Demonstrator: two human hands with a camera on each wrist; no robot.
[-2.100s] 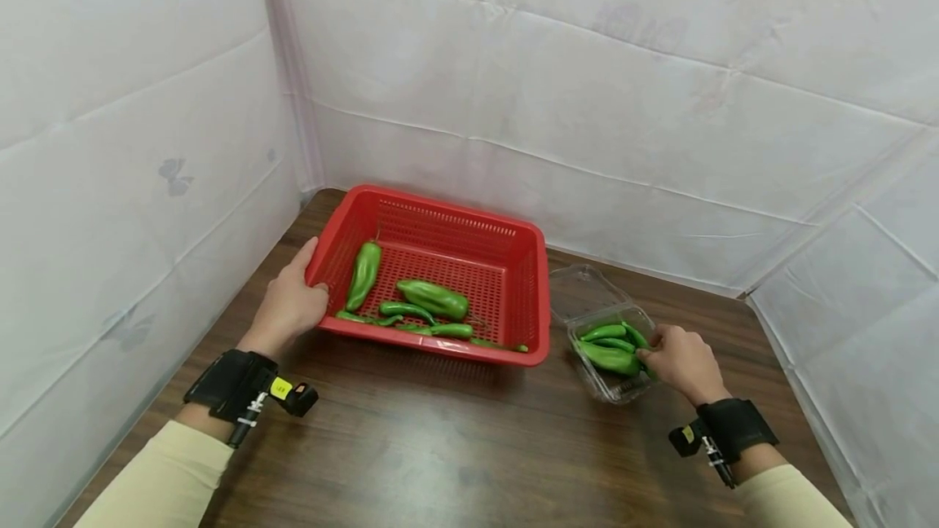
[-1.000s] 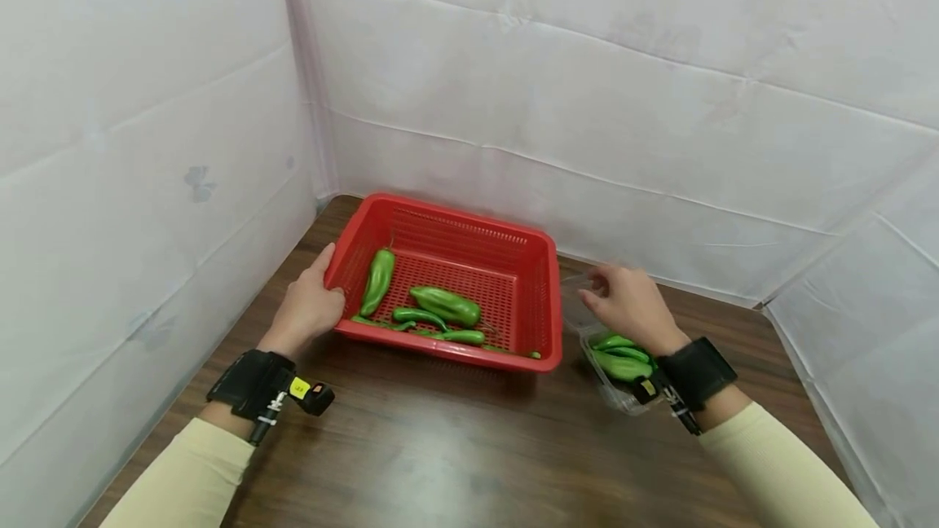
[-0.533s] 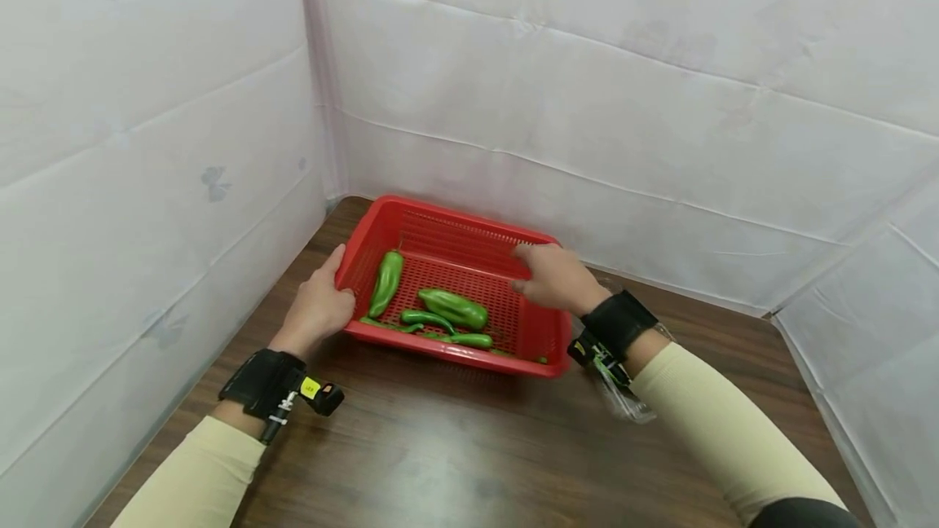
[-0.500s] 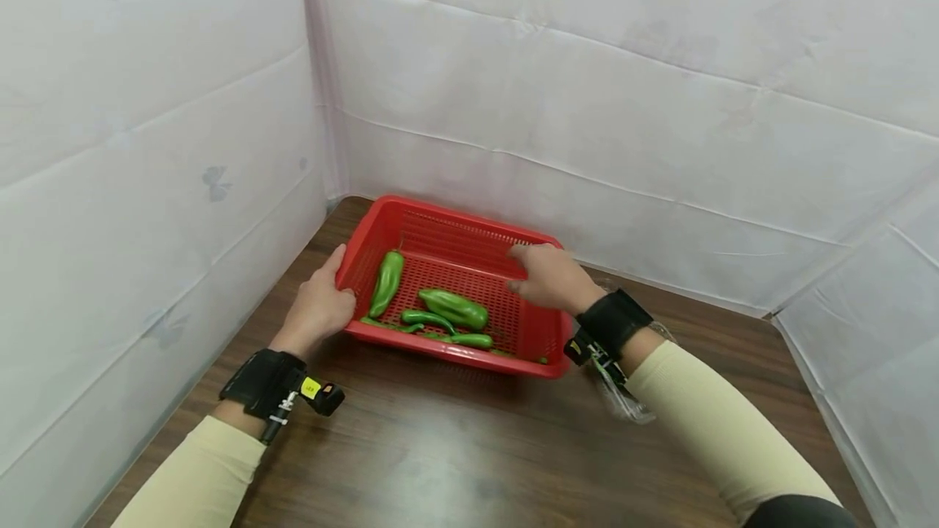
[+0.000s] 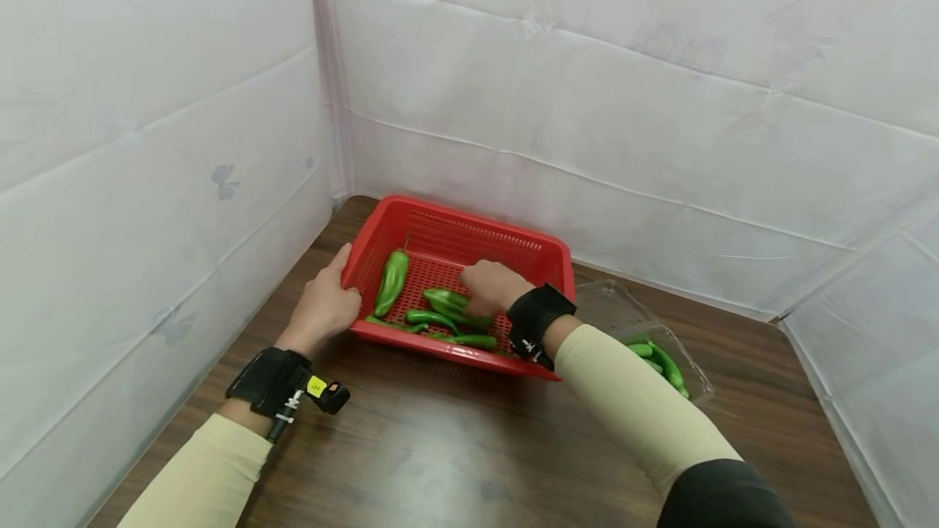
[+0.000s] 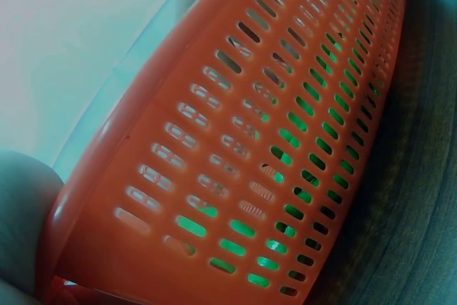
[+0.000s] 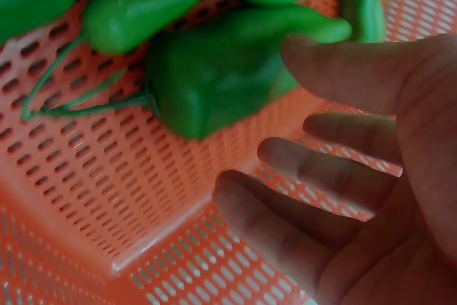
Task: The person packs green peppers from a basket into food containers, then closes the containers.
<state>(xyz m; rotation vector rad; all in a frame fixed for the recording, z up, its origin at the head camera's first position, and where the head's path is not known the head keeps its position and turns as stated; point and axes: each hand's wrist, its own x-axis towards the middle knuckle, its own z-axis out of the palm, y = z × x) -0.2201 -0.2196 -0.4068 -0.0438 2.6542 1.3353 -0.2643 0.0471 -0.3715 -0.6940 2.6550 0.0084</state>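
On the table stands a red perforated basket (image 5: pixel 458 355) with several green peppers in it. My left hand (image 5: pixel 323 310) grips its left rim, and the left wrist view shows the basket's slotted wall (image 6: pixel 235 133). Inside the basket, my right hand (image 5: pixel 495 288) reaches over a thick green pepper (image 5: pixel 443 298). In the right wrist view its fingers are spread and slightly bent, with the thumb overlapping that pepper (image 7: pixel 207 76) and the palm bare. Another long pepper (image 5: pixel 392 279) lies along the left side, and thinner ones (image 5: pixel 431 319) lie near the front wall.
To the right of the basket a clear plastic box with its lid (image 5: pixel 609 300) open holds more green peppers (image 5: pixel 666 363); my right sleeve hides part of it. White sheeting (image 5: pixel 587 129) walls the brown table (image 5: pixel 440 446) at the back and sides.
My right hand has left the peppers in the clear box and moved left into the basket, over the thick pepper. The left hand keeps its grip on the rim.
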